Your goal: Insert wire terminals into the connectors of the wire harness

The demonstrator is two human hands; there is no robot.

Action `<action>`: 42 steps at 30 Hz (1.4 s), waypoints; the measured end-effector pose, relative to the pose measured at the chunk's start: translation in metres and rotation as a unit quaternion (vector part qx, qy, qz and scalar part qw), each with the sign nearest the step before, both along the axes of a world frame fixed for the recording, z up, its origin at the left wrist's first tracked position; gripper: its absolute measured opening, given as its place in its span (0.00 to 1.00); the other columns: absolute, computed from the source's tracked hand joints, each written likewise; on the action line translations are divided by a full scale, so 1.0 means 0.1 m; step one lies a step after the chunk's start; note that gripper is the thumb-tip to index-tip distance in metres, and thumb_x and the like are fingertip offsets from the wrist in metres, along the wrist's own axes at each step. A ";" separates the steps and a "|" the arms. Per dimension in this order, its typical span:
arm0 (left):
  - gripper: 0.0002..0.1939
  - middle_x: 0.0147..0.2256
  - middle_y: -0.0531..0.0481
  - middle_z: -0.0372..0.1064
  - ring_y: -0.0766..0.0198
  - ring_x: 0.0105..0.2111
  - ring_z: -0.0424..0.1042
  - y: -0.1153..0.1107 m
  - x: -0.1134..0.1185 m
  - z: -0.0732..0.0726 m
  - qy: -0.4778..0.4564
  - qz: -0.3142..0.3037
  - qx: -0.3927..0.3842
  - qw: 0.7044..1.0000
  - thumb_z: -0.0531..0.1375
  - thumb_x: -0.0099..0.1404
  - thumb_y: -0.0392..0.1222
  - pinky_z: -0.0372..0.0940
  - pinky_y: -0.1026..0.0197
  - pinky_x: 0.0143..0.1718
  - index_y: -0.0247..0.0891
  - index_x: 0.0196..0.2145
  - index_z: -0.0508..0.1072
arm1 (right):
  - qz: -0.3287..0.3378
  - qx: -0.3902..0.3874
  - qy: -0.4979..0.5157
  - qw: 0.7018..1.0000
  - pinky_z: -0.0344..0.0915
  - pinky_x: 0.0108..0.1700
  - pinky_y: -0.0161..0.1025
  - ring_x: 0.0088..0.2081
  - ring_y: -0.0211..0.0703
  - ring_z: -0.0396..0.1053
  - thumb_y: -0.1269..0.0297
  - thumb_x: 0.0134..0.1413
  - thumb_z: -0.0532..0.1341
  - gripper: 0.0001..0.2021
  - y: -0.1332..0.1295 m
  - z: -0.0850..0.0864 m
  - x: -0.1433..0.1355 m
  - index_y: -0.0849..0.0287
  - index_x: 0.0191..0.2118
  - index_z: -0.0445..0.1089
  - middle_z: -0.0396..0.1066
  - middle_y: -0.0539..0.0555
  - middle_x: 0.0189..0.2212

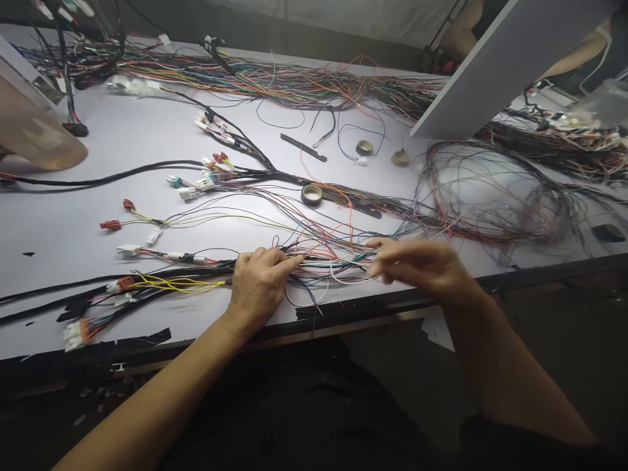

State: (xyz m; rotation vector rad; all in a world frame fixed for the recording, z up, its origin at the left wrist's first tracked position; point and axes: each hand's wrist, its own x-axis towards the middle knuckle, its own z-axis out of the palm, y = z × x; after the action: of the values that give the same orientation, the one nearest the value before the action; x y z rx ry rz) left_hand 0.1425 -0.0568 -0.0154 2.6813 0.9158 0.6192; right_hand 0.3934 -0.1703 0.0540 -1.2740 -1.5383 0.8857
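Note:
My left hand [261, 278] is closed around a wire bundle [210, 267] near the table's front edge. Loose coloured wires [333, 255] fan out from it to the right. At the far end of that stretch, my right hand [417, 263] has its fingers pinched together by the wires; what lies between them is hidden. Yellow wires [176, 282] run left of my left hand to an orange-and-white connector [120, 285]. A white connector [128, 250] and a larger white-and-orange connector [78, 335] lie further left. Behind my hands rests a second taped harness [289, 176].
A roll of black tape [311, 195] sits on the harness, with more tape rolls [364, 148] behind. Tangled wires [500, 196] are heaped at right. A long wire pile [294, 85] crosses the back. A slanted white panel [495, 72] stands upper right; another person's arm [579, 52] shows beyond.

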 end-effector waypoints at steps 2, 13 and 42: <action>0.15 0.32 0.51 0.73 0.60 0.33 0.67 0.00 0.00 -0.01 -0.003 -0.003 0.008 1.000 0.57 0.67 0.36 0.53 0.55 0.37 0.51 0.47 0.76 | -0.091 0.059 0.115 0.987 0.68 0.50 0.47 0.23 0.34 0.63 0.61 0.59 0.62 0.08 0.01 -0.07 0.06 0.38 0.42 0.73 0.69 0.43 0.25; 0.16 0.45 0.44 0.74 0.55 0.45 0.70 -0.06 -0.07 0.14 -0.035 -0.065 -0.017 0.997 0.56 0.68 0.42 0.57 0.50 0.47 0.43 0.53 0.71 | -0.142 0.039 0.007 0.989 0.68 0.34 0.39 0.28 0.37 0.64 0.56 0.65 0.54 0.17 0.22 -0.04 -0.38 0.47 0.57 0.61 0.68 0.49 0.32; 0.12 0.36 0.48 0.76 0.59 0.40 0.73 0.17 -0.40 0.16 -0.122 0.040 -0.178 0.976 0.53 0.69 0.45 0.65 0.55 0.46 0.40 0.32 0.74 | -0.092 0.098 -0.329 0.935 0.66 0.46 0.45 0.41 0.44 0.72 0.65 0.61 0.60 0.06 0.01 -0.73 -0.10 0.53 0.39 0.76 0.77 0.53 0.37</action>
State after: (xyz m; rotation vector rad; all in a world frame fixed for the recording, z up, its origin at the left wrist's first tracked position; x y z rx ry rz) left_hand 0.1028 -0.0394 0.0008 2.2072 0.9643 0.7067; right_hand 0.3839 -0.1691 -0.0188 -1.6251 -1.9120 0.1639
